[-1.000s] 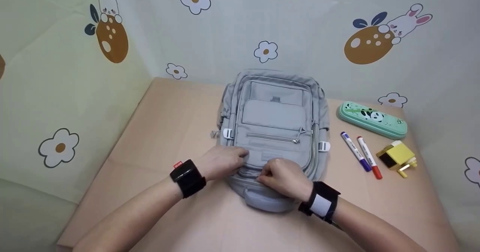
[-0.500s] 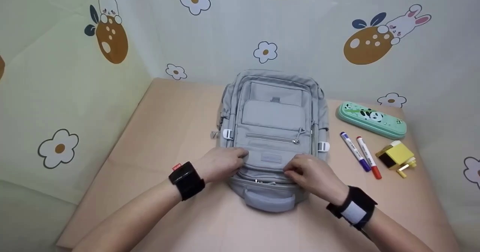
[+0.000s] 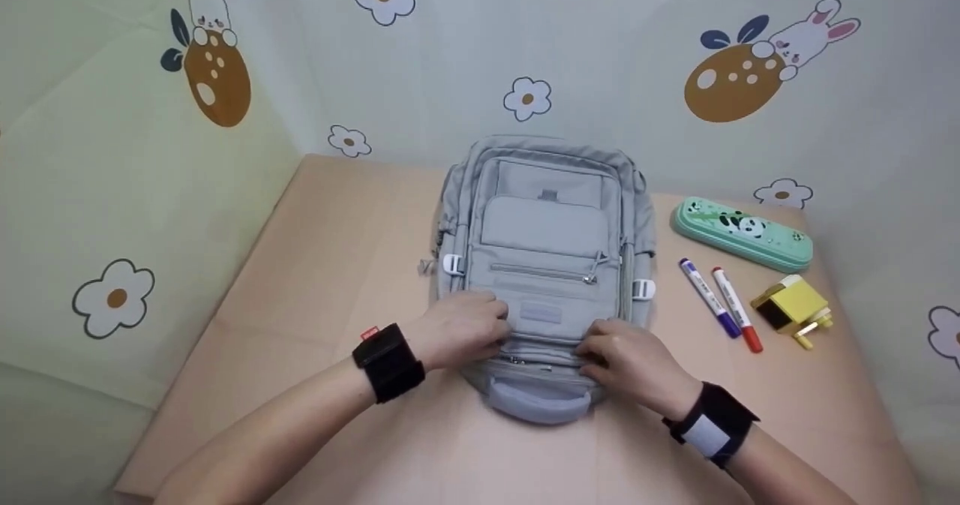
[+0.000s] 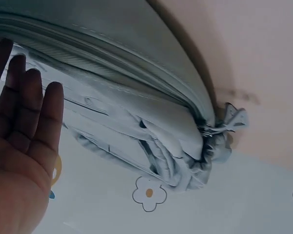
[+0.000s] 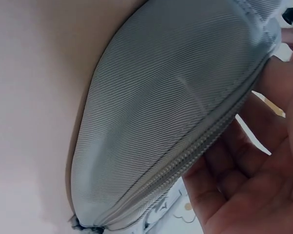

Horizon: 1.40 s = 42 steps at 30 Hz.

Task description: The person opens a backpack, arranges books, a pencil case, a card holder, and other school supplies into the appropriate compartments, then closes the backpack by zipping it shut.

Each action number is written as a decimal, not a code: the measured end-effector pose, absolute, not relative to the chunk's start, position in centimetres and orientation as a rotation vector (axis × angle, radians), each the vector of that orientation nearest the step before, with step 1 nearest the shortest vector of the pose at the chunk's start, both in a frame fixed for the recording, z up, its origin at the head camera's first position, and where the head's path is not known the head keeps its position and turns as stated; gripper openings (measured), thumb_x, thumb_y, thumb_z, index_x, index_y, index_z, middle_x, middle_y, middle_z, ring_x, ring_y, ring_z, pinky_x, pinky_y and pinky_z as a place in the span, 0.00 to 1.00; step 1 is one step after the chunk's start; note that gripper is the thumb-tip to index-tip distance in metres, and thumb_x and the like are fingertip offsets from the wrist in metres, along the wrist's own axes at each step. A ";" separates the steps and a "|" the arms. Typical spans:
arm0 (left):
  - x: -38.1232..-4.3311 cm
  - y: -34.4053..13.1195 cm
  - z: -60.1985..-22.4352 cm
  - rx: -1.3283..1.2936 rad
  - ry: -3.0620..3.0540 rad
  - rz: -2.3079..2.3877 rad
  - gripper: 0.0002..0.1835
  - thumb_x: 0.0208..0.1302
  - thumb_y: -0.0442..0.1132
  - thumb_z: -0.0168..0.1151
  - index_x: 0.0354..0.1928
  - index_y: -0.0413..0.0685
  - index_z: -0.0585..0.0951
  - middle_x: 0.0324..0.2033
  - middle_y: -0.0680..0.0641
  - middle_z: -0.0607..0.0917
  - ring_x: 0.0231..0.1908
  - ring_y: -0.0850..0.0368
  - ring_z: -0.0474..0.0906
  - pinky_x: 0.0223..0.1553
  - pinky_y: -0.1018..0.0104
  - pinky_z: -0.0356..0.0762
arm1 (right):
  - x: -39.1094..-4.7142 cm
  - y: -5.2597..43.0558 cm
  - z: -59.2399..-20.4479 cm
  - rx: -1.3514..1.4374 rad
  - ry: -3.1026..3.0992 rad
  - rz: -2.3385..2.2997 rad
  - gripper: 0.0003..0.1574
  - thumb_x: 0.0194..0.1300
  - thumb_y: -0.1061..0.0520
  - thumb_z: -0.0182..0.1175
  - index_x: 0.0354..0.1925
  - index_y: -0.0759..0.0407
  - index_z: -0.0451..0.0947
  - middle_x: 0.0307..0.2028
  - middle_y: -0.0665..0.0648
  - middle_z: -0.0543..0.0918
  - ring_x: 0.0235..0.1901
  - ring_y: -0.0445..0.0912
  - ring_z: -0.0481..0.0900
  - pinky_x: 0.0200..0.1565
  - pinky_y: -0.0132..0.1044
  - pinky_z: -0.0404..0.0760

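A grey backpack (image 3: pixel 540 227) lies front side up on the table, its carry handle (image 3: pixel 538 401) towards me. My left hand (image 3: pixel 466 329) is at the left of its top zipped edge. In the left wrist view, the thumb and index finger meet at the bag's edge, and the other fingers (image 4: pixel 48 109) are loosely extended. At the right of the same edge, my right hand (image 3: pixel 637 359) pinches the fabric with curled fingers. The right wrist view has the zipper (image 5: pixel 185 156) running beside these fingers. Small metal zipper pulls (image 3: pixel 516 360) lie between the hands.
To the bag's right lie a green panda pencil case (image 3: pixel 742 232), a blue marker (image 3: pixel 709 297), a red marker (image 3: pixel 737 308) and a yellow crank-handled box (image 3: pixel 793 306). A patterned cloth wall (image 3: pixel 435 77) stands behind the table (image 3: pixel 337 227).
My right hand has moved rightward from the middle of the top edge to its right part, uncovering the zipper pulls. The left hand has shifted slightly right and towards me.
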<state>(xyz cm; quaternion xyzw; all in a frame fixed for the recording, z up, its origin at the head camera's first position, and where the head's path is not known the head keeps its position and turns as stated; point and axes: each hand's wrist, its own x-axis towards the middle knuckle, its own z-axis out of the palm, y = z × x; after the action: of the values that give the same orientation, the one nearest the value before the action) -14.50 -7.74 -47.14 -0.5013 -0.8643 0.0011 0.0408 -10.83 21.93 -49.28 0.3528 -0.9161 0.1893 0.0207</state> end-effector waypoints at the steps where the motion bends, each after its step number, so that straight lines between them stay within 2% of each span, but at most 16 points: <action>1: -14.5 -7.3 -47.0 -1.579 -2.649 0.003 0.03 0.63 0.44 0.72 0.34 0.55 0.87 0.32 0.55 0.80 0.34 0.58 0.74 0.34 0.66 0.74 | -10.8 21.8 -49.3 1.088 -2.836 0.558 0.11 0.53 0.59 0.77 0.37 0.55 0.88 0.35 0.47 0.80 0.35 0.43 0.77 0.37 0.40 0.79; 6: -14.7 -5.4 -46.8 -1.791 -2.619 0.015 0.00 0.63 0.43 0.71 0.34 0.59 0.88 0.30 0.57 0.78 0.32 0.60 0.72 0.31 0.70 0.70 | -10.9 21.4 -49.5 1.063 -2.828 0.472 0.11 0.52 0.57 0.78 0.36 0.52 0.87 0.33 0.46 0.79 0.33 0.42 0.76 0.34 0.39 0.78; 13: -14.6 -3.9 -47.6 -1.894 -2.560 0.060 0.06 0.67 0.45 0.68 0.42 0.64 0.90 0.34 0.57 0.78 0.34 0.61 0.72 0.33 0.70 0.72 | -11.1 21.1 -50.1 1.088 -2.756 0.409 0.11 0.51 0.56 0.78 0.33 0.51 0.85 0.31 0.46 0.78 0.31 0.44 0.76 0.33 0.40 0.77; 21: -14.1 -3.9 -48.0 -1.785 -2.652 0.080 0.05 0.69 0.43 0.64 0.34 0.58 0.86 0.33 0.56 0.77 0.32 0.60 0.72 0.30 0.69 0.71 | -11.3 21.1 -50.4 1.088 -2.720 0.370 0.10 0.53 0.55 0.77 0.31 0.50 0.84 0.30 0.45 0.77 0.30 0.45 0.76 0.32 0.41 0.76; 26: -14.1 -5.1 -48.1 -1.672 -2.782 -0.038 0.03 0.69 0.44 0.64 0.36 0.55 0.82 0.31 0.56 0.81 0.32 0.60 0.75 0.33 0.67 0.76 | -11.2 21.0 -50.6 1.098 -2.679 0.288 0.09 0.56 0.55 0.75 0.30 0.51 0.82 0.29 0.47 0.78 0.29 0.46 0.76 0.31 0.42 0.77; 29: -14.1 -5.8 -48.1 -1.603 -2.866 -0.206 0.03 0.67 0.41 0.64 0.36 0.53 0.79 0.30 0.56 0.81 0.31 0.59 0.76 0.34 0.65 0.78 | -11.1 21.2 -50.6 1.093 -2.652 0.270 0.08 0.57 0.56 0.74 0.30 0.52 0.82 0.29 0.48 0.78 0.28 0.46 0.76 0.30 0.42 0.77; 35: -13.8 -6.6 -48.0 -1.480 -2.900 -0.482 0.09 0.58 0.33 0.66 0.34 0.51 0.75 0.29 0.56 0.78 0.30 0.59 0.75 0.35 0.64 0.77 | -10.9 21.5 -50.7 1.080 -2.607 0.322 0.07 0.57 0.58 0.73 0.31 0.51 0.82 0.29 0.47 0.78 0.29 0.45 0.76 0.31 0.41 0.78; 42: -13.2 -7.2 -47.8 -1.432 -2.925 -0.643 0.07 0.58 0.30 0.63 0.33 0.51 0.76 0.30 0.56 0.75 0.31 0.60 0.72 0.35 0.67 0.74 | -10.8 21.5 -50.6 1.071 -2.588 0.356 0.04 0.57 0.59 0.71 0.32 0.52 0.83 0.30 0.46 0.78 0.30 0.44 0.76 0.30 0.40 0.77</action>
<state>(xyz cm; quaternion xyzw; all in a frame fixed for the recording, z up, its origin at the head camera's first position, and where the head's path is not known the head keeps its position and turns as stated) -13.24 -7.19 -47.83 -0.4296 -0.8777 -0.1929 -0.0886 -10.82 21.54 -50.59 0.3746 -0.9050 0.1246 0.1582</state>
